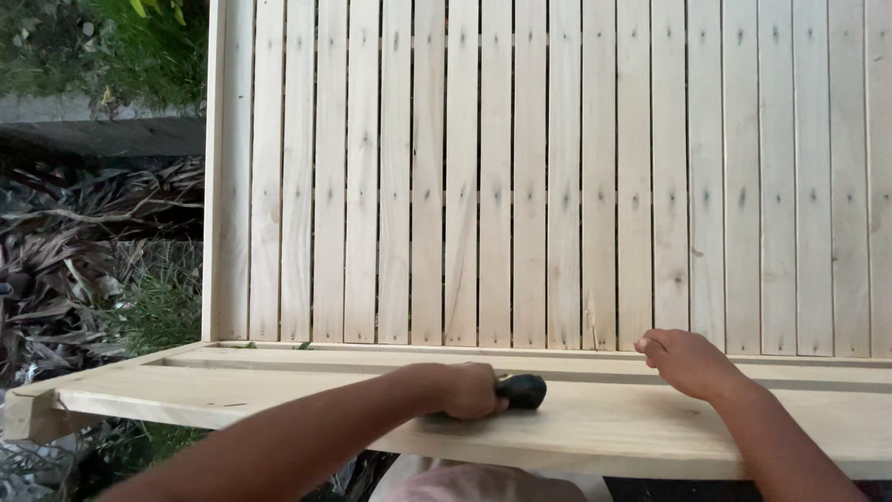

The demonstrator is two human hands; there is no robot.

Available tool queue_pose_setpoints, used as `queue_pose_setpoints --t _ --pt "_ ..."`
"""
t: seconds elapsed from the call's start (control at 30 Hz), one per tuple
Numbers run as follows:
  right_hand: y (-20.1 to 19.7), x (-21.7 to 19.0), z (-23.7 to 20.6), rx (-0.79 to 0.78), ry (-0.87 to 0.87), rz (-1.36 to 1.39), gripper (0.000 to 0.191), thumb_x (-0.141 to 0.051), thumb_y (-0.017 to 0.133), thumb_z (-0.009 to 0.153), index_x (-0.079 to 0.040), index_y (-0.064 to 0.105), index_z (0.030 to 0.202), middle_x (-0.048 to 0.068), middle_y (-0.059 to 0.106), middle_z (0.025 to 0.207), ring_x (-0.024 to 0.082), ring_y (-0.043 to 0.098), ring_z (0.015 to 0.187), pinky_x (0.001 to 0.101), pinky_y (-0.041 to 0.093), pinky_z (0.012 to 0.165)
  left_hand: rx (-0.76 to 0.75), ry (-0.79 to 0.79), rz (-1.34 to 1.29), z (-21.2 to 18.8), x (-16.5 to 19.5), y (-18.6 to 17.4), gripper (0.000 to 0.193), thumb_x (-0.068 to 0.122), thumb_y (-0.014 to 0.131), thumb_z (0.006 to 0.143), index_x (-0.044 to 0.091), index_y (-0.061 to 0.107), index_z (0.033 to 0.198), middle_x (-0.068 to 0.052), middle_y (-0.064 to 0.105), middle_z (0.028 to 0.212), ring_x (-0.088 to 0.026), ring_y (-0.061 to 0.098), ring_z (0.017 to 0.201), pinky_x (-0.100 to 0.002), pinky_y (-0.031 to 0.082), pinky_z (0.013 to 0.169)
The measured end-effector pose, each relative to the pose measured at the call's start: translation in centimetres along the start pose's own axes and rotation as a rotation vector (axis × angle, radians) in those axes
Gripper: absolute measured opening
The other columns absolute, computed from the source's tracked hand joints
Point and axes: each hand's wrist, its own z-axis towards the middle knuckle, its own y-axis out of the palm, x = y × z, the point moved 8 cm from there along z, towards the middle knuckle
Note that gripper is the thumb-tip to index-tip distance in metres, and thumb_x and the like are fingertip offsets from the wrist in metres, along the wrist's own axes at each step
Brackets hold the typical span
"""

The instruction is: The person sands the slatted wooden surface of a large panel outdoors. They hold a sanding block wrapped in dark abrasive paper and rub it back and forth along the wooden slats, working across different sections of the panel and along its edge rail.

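My left hand (465, 389) grips a small black tool (522, 390) and presses it flat on a pale wooden board (279, 395) that runs across the near side of a slatted frame. What kind of tool it is cannot be made out. My right hand (686, 361) rests on the same board further right, fingers curled loosely at the board's far edge, holding nothing. Both forearms reach in from the bottom of the view.
Beyond the board lies a large panel of pale vertical slats (557, 186) with nail marks in rows. To the left are dry leaves (84, 251), grass (153, 311) and a dark kerb (102, 135). The board's left end (28, 409) juts out over the ground.
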Motion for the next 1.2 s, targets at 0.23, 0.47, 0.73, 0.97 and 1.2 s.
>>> queue_pose_setpoints --t 0.23,0.47,0.73,0.97,1.2 --pt "0.0 0.1 0.3 -0.003 -0.005 0.033 0.043 -0.043 0.049 0.099 -0.01 0.074 0.11 0.011 0.077 0.09 0.03 0.072 0.089 0.0428 0.055 0.088 0.011 -0.087 -0.069 2.1 0.4 -0.7 0.05 0.04 0.055 0.097 -0.002 0.067 0.121 -0.023 0.072 0.115 -0.039 0.07 0.102 -0.051 0.052 0.09" --pt "0.3 0.1 0.4 -0.013 -0.027 0.037 0.042 -0.042 0.049 0.099 -0.008 0.074 0.108 0.011 0.077 0.089 0.031 0.072 0.09 0.0435 0.054 0.089 0.026 -0.072 0.043 3.8 2.3 0.3 0.053 0.041 0.054 0.1 -0.005 0.065 0.124 -0.025 0.07 0.118 -0.041 0.069 0.103 -0.053 0.051 0.091" --pt "-0.1 -0.3 0.3 0.009 -0.045 0.02 0.042 -0.04 0.048 0.1 -0.008 0.074 0.105 0.01 0.077 0.089 0.031 0.072 0.091 0.0439 0.054 0.089 0.03 0.008 0.014 5.6 2.4 -0.1 0.051 0.041 0.057 0.098 -0.004 0.067 0.12 -0.024 0.071 0.119 -0.039 0.069 0.103 -0.051 0.051 0.093" --pt "0.1 -0.2 0.6 0.017 -0.079 0.009 0.039 -0.04 0.049 0.099 -0.009 0.072 0.104 0.009 0.076 0.089 0.029 0.071 0.091 0.0438 0.054 0.089 0.044 0.014 0.094 5.2 2.8 -0.5 0.051 0.039 0.056 0.097 -0.005 0.07 0.119 -0.024 0.073 0.116 -0.038 0.07 0.099 -0.05 0.051 0.091" --pt "0.6 -0.2 0.7 -0.029 -0.056 0.005 0.04 -0.039 0.049 0.099 -0.007 0.073 0.104 0.01 0.075 0.087 0.029 0.07 0.088 0.0427 0.054 0.087 0.051 -0.075 0.025 1.7 -1.7 -0.9 0.052 0.042 0.059 0.096 -0.004 0.067 0.12 -0.023 0.071 0.119 -0.037 0.07 0.102 -0.051 0.051 0.092"
